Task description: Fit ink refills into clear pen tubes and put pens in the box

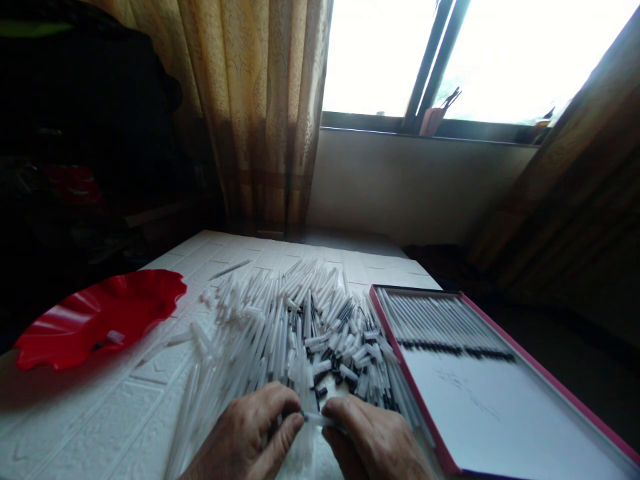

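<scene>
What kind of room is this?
Probably a room in a home: a patterned curtain beside a window, and a table with a heap of white pens.

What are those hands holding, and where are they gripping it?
A thin white pen tube, pinched at its ends between left hand and right hand.

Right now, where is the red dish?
In the head view, the red dish sits on the table's left side, left of the pile of white pens.
</scene>
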